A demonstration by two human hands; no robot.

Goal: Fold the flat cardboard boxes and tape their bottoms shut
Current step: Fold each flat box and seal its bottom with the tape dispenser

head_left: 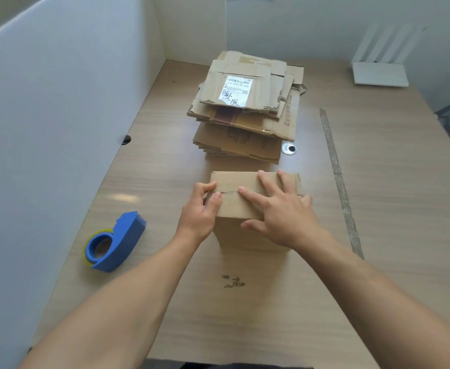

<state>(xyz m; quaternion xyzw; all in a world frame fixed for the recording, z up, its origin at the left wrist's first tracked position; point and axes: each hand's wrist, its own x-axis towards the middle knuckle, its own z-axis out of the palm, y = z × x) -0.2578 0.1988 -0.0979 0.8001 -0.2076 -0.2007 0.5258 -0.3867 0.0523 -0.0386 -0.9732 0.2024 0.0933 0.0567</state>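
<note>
label [235, 91] on cardboard stack [258, 126], perhaps "516-K70-00-030"

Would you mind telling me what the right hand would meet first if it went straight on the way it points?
Probably the stack of flat boxes beyond the box that the right hand lies flat on, its fingers pointing away and slightly left; depth is unclear.

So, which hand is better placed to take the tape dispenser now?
Left. The blue tape dispenser lies on the left hand's side, while the right hand presses flat on the cardboard box's closed flaps.
</note>
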